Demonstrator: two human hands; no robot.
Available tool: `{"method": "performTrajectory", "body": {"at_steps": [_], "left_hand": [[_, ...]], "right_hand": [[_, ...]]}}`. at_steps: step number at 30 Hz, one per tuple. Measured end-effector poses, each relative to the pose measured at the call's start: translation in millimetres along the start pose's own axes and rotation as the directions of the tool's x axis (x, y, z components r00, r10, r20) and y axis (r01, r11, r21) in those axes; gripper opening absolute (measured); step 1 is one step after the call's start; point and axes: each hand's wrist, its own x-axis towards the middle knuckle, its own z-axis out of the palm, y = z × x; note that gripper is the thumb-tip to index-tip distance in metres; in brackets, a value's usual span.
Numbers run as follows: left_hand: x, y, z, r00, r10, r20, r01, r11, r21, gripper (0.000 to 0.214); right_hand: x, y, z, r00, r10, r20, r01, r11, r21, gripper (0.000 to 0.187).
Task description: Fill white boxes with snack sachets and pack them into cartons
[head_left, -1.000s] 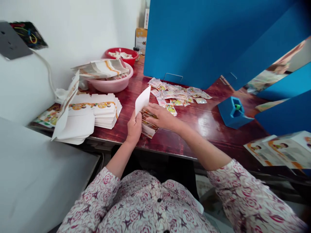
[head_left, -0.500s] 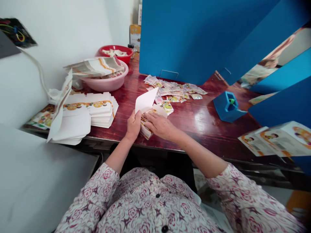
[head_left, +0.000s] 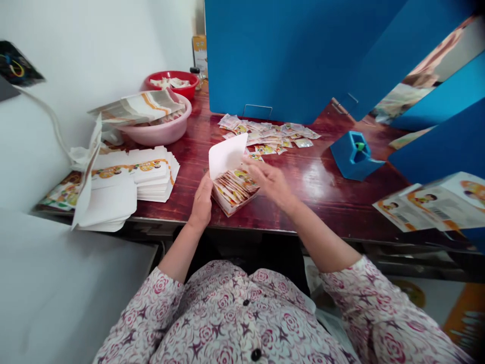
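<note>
A small carton (head_left: 228, 154) stands on the table with its white lid raised at the back. Sachets (head_left: 232, 188) fill it, lined up on edge in a row, with a few lying flatter at the right rear. My left hand (head_left: 203, 199) grips the carton's left side, thumb along the edge. Over the right rear corner hovers my right hand (head_left: 273, 183), fingers stretched out and holding nothing; whether its fingertips touch the side flap I cannot tell. Behind the carton, loose sachets (head_left: 269, 136) lie in a spread pile.
Flat cartons (head_left: 153, 172) are stacked at the left. Behind them stand a pink basin (head_left: 162, 132) and a red basin (head_left: 182, 92). A blue tape dispenser (head_left: 350, 164) and white boxes (head_left: 435, 202) are at the right. A blue panel (head_left: 284, 60) closes the back.
My right hand has lifted off the sachets and moved right, uncovering the filled carton. My left hand still holds the carton's side. The view has shifted slightly.
</note>
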Motion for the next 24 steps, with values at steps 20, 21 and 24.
{"method": "performTrajectory", "body": {"at_steps": [20,21,24], "left_hand": [[-9.8,0.4,26.1,0.988,-0.143,-0.061,0.139,0.988,-0.062,0.029],[-12.5,2.0,25.1,0.991,-0.118,-0.057,0.116,0.993,-0.037,0.028],[-19.0,6.1,18.8,0.997,0.069,-0.014,-0.068,0.995,0.067,0.024]], "right_hand": [[-9.1,44.6,34.3,0.874,0.476,-0.095,-0.312,0.701,0.641,0.021],[-9.8,43.9,33.8,0.888,0.443,-0.123,-0.276,0.727,0.628,0.017],[-14.0,39.3,26.2,0.940,0.283,-0.189,-0.145,0.835,0.530,0.006]]}}
